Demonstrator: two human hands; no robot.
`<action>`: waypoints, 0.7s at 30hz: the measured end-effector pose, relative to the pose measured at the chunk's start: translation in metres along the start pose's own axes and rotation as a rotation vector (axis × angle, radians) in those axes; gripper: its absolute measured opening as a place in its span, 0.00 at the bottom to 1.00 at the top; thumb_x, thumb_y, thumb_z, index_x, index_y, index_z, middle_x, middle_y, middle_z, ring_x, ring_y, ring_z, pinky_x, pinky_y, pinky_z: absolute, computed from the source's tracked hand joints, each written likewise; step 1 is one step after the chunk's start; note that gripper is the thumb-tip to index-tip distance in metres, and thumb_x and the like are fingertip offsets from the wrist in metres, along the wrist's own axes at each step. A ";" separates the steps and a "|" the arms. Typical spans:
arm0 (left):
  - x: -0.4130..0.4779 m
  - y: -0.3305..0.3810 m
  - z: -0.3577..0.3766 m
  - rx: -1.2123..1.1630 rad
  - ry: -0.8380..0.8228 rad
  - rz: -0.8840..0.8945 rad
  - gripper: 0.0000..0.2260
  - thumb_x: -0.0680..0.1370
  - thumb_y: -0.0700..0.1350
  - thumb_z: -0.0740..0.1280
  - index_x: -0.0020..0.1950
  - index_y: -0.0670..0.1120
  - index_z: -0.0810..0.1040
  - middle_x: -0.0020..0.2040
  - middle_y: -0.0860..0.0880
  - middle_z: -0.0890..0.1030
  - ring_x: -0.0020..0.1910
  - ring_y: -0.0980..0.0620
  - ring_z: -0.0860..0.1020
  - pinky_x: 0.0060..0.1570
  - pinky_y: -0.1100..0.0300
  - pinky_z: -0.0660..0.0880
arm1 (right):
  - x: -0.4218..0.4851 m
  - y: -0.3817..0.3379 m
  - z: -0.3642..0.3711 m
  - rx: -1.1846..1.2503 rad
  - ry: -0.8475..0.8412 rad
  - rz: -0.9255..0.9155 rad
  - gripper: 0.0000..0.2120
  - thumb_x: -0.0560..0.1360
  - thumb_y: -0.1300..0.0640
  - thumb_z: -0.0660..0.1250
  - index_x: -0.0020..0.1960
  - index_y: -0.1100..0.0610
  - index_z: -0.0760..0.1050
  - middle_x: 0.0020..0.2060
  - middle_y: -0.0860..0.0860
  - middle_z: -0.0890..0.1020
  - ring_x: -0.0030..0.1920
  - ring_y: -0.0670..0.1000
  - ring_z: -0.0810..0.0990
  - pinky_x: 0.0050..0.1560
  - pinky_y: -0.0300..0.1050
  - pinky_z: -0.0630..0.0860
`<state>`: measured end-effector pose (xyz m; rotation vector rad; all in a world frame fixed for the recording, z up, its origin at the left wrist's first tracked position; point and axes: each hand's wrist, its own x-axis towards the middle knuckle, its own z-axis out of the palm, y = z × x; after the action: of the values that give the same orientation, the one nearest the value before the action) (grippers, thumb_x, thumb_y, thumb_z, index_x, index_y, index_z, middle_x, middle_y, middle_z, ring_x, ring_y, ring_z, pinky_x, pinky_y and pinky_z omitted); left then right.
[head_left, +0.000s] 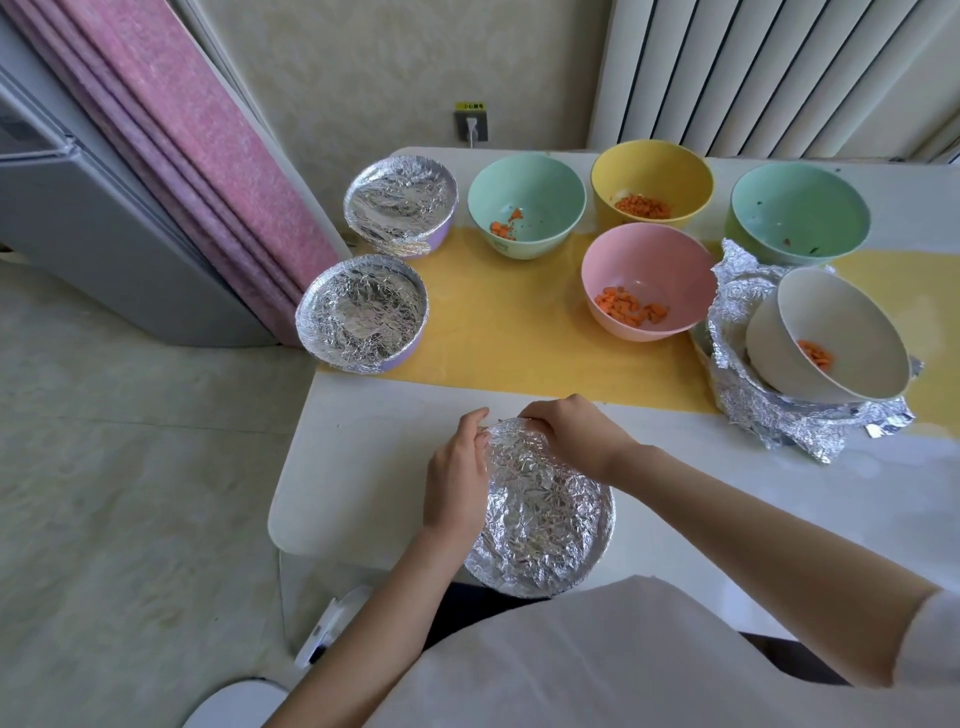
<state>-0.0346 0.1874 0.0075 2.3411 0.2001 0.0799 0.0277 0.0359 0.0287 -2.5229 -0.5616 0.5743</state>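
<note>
White table (363, 462), foil dish (545, 519), pink curtain (208, 156)

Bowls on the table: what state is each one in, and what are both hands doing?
Front bowl, foil-covered.
Left hand, grips its left rim.
Right hand, grips its far rim.
Far purple bowl, foil-covered.
Near purple bowl, foil-covered.
Left green bowl, uncovered, few carrot pieces.
Yellow bowl, uncovered, carrot pieces.
Pink bowl, uncovered, carrot pieces.
Right green bowl, uncovered, almost empty.
White bowl, tilted on loose foil, carrot pieces.
</note>
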 end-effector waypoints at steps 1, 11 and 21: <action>-0.001 0.001 0.000 -0.013 0.014 0.005 0.14 0.79 0.35 0.61 0.64 0.42 0.73 0.51 0.42 0.83 0.51 0.46 0.80 0.49 0.55 0.75 | -0.003 0.000 0.001 -0.009 0.033 -0.005 0.13 0.80 0.62 0.56 0.60 0.59 0.76 0.47 0.57 0.83 0.47 0.59 0.79 0.46 0.48 0.72; 0.001 -0.004 0.003 -0.032 0.142 0.105 0.04 0.76 0.33 0.66 0.43 0.40 0.74 0.43 0.49 0.70 0.43 0.48 0.72 0.43 0.57 0.69 | -0.014 0.002 0.005 0.140 0.135 -0.071 0.13 0.81 0.58 0.58 0.60 0.59 0.76 0.53 0.53 0.82 0.52 0.54 0.80 0.52 0.42 0.73; 0.007 -0.005 0.002 0.071 0.173 0.308 0.04 0.78 0.43 0.57 0.44 0.45 0.69 0.42 0.46 0.70 0.42 0.49 0.69 0.42 0.57 0.67 | -0.011 0.002 -0.005 0.077 0.073 -0.130 0.12 0.79 0.65 0.58 0.57 0.59 0.77 0.47 0.55 0.83 0.46 0.57 0.79 0.46 0.48 0.73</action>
<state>-0.0276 0.1903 0.0025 2.4189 -0.0762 0.4340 0.0212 0.0273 0.0351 -2.4039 -0.6577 0.4454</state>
